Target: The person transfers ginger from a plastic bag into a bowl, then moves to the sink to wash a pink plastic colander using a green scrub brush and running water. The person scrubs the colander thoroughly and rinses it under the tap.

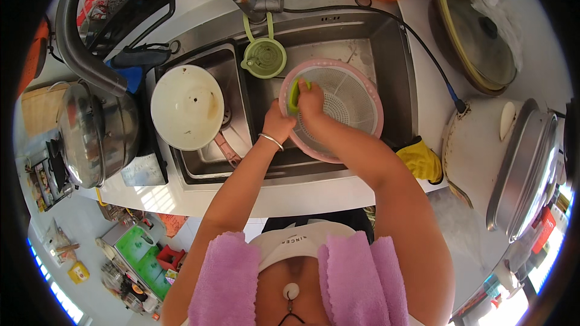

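A round colander (349, 104) with a pink rim and pale mesh rests over the larger basin of a steel double sink (387, 45). My left hand (278, 122), with a bangle at the wrist, grips the colander's left rim. Inside the colander, my right hand (311, 102) holds a bright green sponge (295, 95) against the inner wall on that same side. Part of the sponge is hidden by my fingers. Just beyond the colander, a green sink strainer (265, 57) hangs by straps from the faucet base (257, 7).
A white pan (187, 107) with a brown handle lies across the smaller basin. The curved faucet spout (74, 31) arches at upper left, near a lidded steel pot (97, 133). Yellow gloves (420, 160), a rice cooker-like white appliance (473, 154) and an oval lidded pot (471, 31) stand right.
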Demonstrator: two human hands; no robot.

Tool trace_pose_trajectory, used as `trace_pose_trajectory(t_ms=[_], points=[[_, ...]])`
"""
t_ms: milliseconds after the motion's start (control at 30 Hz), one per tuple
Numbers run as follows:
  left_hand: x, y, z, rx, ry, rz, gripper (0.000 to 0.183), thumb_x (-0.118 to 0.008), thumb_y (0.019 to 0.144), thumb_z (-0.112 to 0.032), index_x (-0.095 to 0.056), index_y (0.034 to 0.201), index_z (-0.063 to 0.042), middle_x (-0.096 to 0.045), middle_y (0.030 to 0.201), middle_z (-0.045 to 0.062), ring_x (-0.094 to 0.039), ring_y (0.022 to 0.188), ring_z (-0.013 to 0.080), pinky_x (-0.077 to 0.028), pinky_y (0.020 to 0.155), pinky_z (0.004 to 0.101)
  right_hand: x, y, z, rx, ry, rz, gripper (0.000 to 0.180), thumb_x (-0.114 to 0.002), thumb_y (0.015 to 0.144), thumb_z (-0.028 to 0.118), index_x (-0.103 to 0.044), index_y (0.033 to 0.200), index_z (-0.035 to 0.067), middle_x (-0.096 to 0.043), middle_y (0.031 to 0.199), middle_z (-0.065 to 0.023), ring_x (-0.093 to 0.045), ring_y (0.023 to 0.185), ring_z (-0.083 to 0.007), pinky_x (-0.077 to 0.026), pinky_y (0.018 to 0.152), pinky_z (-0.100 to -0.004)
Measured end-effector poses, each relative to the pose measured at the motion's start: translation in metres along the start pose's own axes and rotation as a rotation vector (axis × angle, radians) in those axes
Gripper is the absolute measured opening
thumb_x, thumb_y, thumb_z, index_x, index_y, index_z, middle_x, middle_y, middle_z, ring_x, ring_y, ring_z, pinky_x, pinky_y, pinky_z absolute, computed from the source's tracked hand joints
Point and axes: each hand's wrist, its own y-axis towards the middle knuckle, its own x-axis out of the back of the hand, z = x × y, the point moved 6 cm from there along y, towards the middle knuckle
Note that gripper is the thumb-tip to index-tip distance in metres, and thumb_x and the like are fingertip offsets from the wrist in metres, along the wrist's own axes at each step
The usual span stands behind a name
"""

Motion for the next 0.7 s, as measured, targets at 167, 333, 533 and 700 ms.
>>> trace_pose_trajectory(t_ms=[167, 333, 533, 700], points=[[-0.008, -0.011, -0.008, 0.087, -0.037, -0.062, 0.042, -0.060, 0.066, -0.006, -0.051, 0.106, 0.004, -0.063, 0.096, 0.022, -0.062, 0.095, 0.0381, -0.048, 0.083, 0.0370, 0.034, -0.002, 0.046, -0.323, 0.299, -0.185, 0.050, -0.048, 0.094, 0.040, -0.056, 0.112, -0.006, -0.058, 0.111, -0.0293, -0.052, 0.113, -0.0422, -0.040, 0.095, -0.0475], [0.003, -0.017, 0.005, 0.034, -0.052, -0.035, 0.045, -0.060, 0.067, -0.006, -0.051, 0.110, 0.002, -0.064, 0.096, 0.022, -0.063, 0.091, 0.0380, -0.050, 0.080, 0.0377, 0.016, -0.017, 0.027, -0.296, 0.239, -0.048, 0.050, -0.046, 0.095, 0.038, -0.054, 0.118, -0.006, -0.056, 0.119, -0.0288, -0.051, 0.115, -0.0424, -0.041, 0.095, -0.0451], [0.003, -0.001, -0.004, 0.109, -0.101, 0.023, 0.045, -0.060, 0.067, -0.005, -0.051, 0.110, 0.003, -0.064, 0.094, 0.018, -0.064, 0.086, 0.0327, -0.050, 0.074, 0.0349, 0.008, -0.002, 0.010, -0.117, -0.109, -0.005, 0.046, -0.046, 0.096, 0.039, -0.058, 0.105, -0.004, -0.062, 0.105, -0.0237, -0.060, 0.099, -0.0381, -0.048, 0.083, -0.0476], [-0.007, -0.013, 0.010, -0.045, -0.122, -0.023, 0.053, -0.053, 0.066, 0.004, -0.045, 0.118, -0.002, -0.055, 0.077, 0.009, -0.048, 0.046, 0.0154, -0.034, 0.034, 0.0274, 0.025, -0.016, 0.029, -0.462, 0.405, -0.011, 0.045, -0.051, 0.093, 0.037, -0.059, 0.100, -0.007, -0.062, 0.100, -0.0282, -0.063, 0.085, -0.0413, -0.049, 0.077, -0.0467]])
